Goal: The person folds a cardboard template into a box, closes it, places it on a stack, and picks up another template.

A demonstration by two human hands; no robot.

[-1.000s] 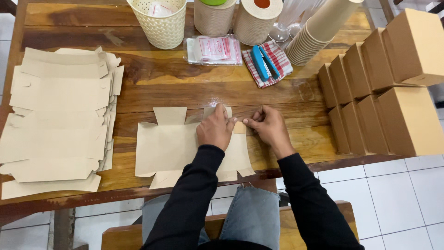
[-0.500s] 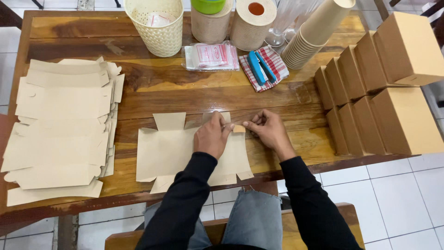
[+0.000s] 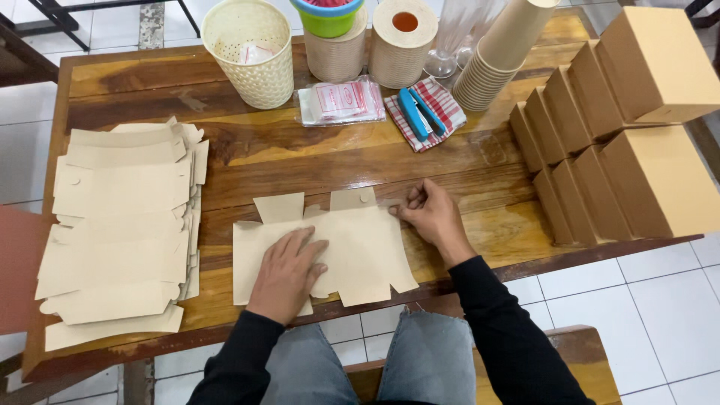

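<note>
Kraft-brown and flat, an unfolded die-cut cardboard box blank [image 3: 352, 247] lies at the near edge of the wooden surface [image 3: 315, 161], right in front of the person. The left hand [image 3: 289, 274] lies palm down on the middle of the blank, fingers spread, gripping nothing. The right hand [image 3: 431, 217] sits at the blank's right edge, fingers curled, fingertips pinching the edge of the side flap. To the left, a loose stack of flat cardboard blanks [image 3: 120, 232]. To the right, rows of assembled brown cardboard boxes [image 3: 622, 150]. Along the far side: a cream perforated plastic basket [image 3: 251, 56], a blue stapler [image 3: 420, 112] on a red checked cloth [image 3: 439, 101], a stack of brown paper cups [image 3: 495, 64].
</note>
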